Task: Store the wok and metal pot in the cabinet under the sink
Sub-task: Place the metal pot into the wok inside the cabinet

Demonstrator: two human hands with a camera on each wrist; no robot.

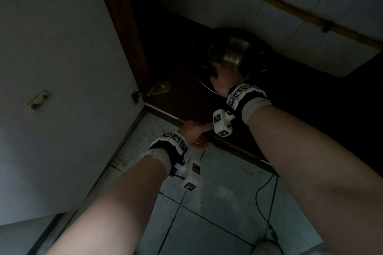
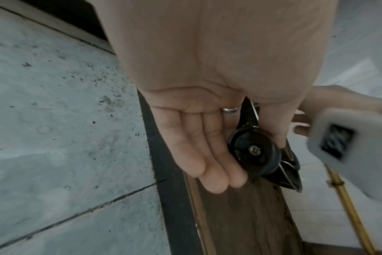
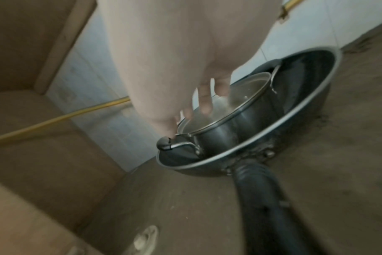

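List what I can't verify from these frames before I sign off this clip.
Right hand, grip on the metal pot: right wrist view is motion-blurred; in the head view the hand covers the rim.
Wok handle, middle stretch: in the head view, behind the right wrist's marker cube; in the right wrist view, blurred and cut by the bottom edge.
Cabinet, depth behind the wok: head view, too dark.

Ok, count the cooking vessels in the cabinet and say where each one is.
2. The wok sits on the cabinet floor; the metal pot stands inside it, the right hand at its rim. Dark corners may hide more.
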